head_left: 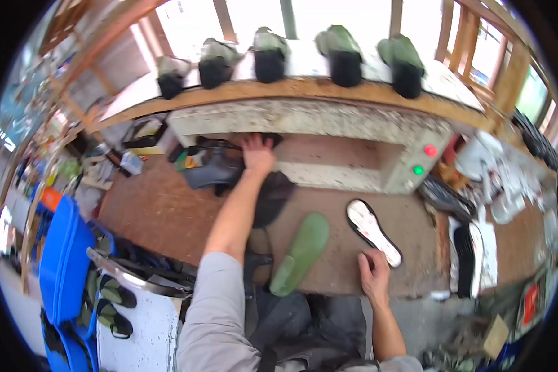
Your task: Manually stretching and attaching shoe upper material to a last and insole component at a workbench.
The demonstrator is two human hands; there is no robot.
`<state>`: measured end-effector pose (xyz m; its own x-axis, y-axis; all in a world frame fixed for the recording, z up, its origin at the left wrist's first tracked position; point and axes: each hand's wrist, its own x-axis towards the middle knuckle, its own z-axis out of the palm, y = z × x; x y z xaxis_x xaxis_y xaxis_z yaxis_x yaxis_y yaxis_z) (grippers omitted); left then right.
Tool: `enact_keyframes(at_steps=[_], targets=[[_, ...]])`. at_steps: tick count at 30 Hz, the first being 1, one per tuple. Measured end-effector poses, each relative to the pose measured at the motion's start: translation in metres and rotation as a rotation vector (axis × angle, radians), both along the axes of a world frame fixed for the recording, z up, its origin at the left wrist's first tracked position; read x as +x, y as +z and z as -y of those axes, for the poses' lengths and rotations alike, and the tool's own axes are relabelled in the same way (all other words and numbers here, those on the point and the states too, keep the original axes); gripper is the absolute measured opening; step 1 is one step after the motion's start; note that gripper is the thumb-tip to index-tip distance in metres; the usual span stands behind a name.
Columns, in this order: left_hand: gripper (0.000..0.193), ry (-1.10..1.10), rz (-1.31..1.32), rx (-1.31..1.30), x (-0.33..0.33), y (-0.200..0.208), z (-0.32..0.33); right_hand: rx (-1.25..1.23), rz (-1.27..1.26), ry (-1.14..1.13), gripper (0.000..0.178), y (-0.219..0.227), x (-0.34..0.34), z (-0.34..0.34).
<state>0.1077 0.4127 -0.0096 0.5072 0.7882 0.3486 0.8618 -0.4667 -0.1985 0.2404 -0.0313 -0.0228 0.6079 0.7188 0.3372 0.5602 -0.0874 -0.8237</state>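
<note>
My left hand [258, 155] reaches across the bench to the opening of a long pale box with buttons [310, 115]. Its fingers are spread over black material [271, 139], whose kind I cannot make out. Just left of that hand lies a dark grey bag-like item [212, 168]. My right hand [374, 276] is low over the bench's front, fingers curled and partly hidden. It touches or nearly touches the end of a black-rimmed sole with a white face [367, 221]. A green shoe sole or insole [304, 251] lies between my arms.
Several green-and-black shoes [270, 62] stand along the shelf above. At right are a black-and-white sole [468, 257], a dark shoe [446, 197] and white containers [477, 155]. Blue bins [65, 260] and a white surface with slippers [136, 341] are at left.
</note>
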Motion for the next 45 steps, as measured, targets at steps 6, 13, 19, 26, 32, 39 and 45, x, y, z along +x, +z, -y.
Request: enact_keyframes(at_steps=[6,13,19,26,32,39,45], targets=[[0.056,-0.344,0.289,-0.101,-0.043,0.048,0.052,0.153,0.16,-0.101,0.016,0.007,0.004,0.011],[0.05,-0.477,0.695,-0.733,-0.088,0.1,0.242,0.102,0.214,-0.228,0.025,0.029,0.039,0.056],[0.077,-0.278,0.551,-0.744,-0.099,0.058,0.338,0.238,0.299,-0.071,0.028,0.101,0.05,0.016],[0.081,-0.244,0.765,-0.897,-0.113,0.045,0.328,0.034,0.537,-0.585,0.045,0.107,0.151,0.066],[0.058,-0.317,0.871,-0.647,-0.119,0.057,0.344,-0.743,0.06,-0.615,0.119,0.078,0.246,0.188],[0.043,-0.531,1.096,-0.714,-0.097,0.06,0.379,-0.926,0.065,-0.543,0.119,0.06,0.23,0.189],[0.039,-0.648,1.107,-1.127,-0.055,0.04,0.41,-0.889,0.128,-0.61,0.101,0.06,0.221,0.188]])
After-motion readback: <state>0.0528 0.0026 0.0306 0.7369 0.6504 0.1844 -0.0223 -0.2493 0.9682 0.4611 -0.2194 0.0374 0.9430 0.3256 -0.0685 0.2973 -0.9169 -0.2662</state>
